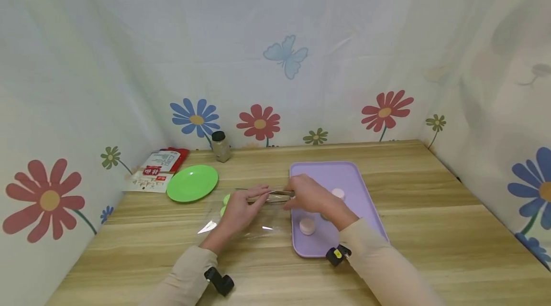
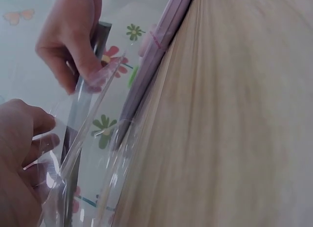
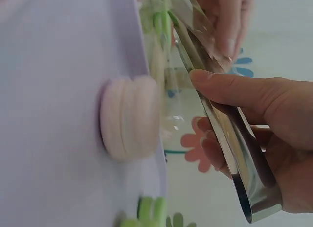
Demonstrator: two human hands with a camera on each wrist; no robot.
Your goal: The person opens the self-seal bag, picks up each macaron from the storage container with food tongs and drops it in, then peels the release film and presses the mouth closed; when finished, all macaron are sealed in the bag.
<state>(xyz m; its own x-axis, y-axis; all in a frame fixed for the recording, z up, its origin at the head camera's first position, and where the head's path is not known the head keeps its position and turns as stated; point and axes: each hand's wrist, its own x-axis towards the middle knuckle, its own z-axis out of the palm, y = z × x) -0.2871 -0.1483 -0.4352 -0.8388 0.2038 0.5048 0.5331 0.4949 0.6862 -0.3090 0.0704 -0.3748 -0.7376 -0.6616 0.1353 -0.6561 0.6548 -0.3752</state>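
Metal tongs [image 3: 234,134] are gripped between the thumb and curled fingers of the right hand [image 1: 306,194], just left of the purple tray [image 1: 344,172]; the left hand [image 1: 241,208], farther left of the tray, has its fingers bent on the film of a clear bag [image 1: 268,228]. I can't tell whether the tong tips hold anything. I'd spread the bag's mouth and squeeze lightly, as such shells probably crack easily. Two green macarons [image 1: 226,199] seem to lie inside the bag; on the tray sit two pink macarons [image 1: 307,225] and a third green macaron [image 3: 145,210], partly hidden. Well left of the tray are a green plate [image 1: 193,183], a lidded jar [image 1: 222,148] and a red-and-white packet [image 1: 157,172].
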